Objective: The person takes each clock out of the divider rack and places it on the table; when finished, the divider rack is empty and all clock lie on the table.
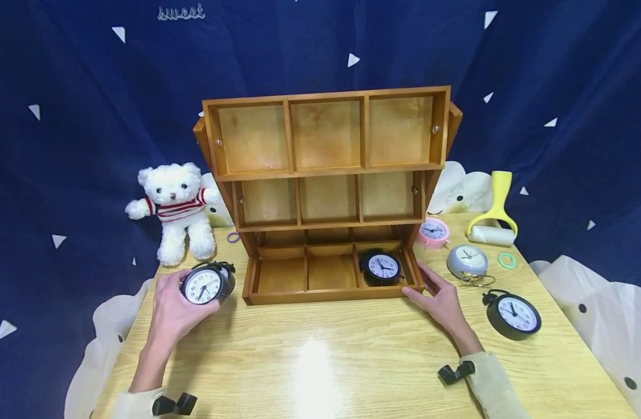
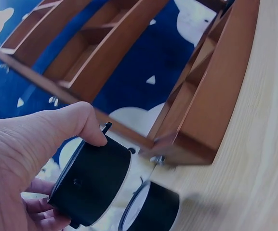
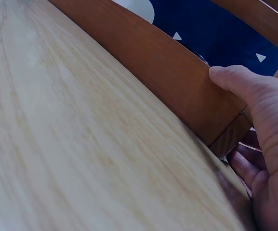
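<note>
My left hand [image 1: 175, 307] grips a black alarm clock [image 1: 202, 286] with a white dial, thumb on one side and fingers on the other. In the left wrist view this clock [image 2: 93, 180] is held above the table beside a second black clock [image 2: 151, 207]. At the lower right corner of a three-tiered wooden organizer [image 1: 326, 295], my right hand [image 1: 441, 299] holds the bottom tray, its thumb on the front board [image 3: 177, 86] and its fingers round the side. Another black alarm clock [image 1: 381, 267] sits in the bottom tray's right compartment; the left and middle compartments there hold nothing.
A white teddy bear [image 1: 175, 212] and a purple ring [image 1: 233, 237] are left of the organizer. To its right are a pink clock [image 1: 433, 233], a grey-blue clock [image 1: 467, 260], a black clock [image 1: 514, 316], a green ring [image 1: 506, 261] and a yellow-handled roller [image 1: 500, 201].
</note>
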Motion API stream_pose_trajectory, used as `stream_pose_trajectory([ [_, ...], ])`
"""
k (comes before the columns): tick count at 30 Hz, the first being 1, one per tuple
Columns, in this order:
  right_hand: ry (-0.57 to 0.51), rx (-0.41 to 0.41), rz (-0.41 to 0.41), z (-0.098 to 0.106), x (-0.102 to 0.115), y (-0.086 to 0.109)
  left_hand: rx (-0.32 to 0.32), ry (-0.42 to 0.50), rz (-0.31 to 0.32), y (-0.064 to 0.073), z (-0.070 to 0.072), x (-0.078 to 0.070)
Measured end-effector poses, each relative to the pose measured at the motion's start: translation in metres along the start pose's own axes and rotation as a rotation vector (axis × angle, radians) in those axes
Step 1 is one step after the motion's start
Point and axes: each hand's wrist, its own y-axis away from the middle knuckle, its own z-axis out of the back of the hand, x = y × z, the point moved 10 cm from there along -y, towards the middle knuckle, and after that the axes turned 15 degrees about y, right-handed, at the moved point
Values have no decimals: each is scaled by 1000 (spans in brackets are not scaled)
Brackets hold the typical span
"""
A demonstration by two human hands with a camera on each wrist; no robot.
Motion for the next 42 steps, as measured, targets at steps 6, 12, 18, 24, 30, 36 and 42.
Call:
stream_pose_trajectory([
  [6,22,11,13,2,12,2,-63,-27,30,-6,21,18],
  [12,17,-2,-5,-5,-17,-2,-83,-48,45,-17,40,37],
  [18,2,-25,18,-4,-21,-3,-106,-48,-9,-24,55,51],
  [24,4,-26,20,-4,-20,-3,-109,-79,-51,-28,62,67],
  [30,31,-9,19,2,5,2,-84,-109,-47,-35,60,86],
  [36,37,-10,1,-1,-6,-1,-36,-111,4,-39,50,104],
  [42,32,-19,-4,-5,-23,-4,-5,-130,32,-42,44,116],
])
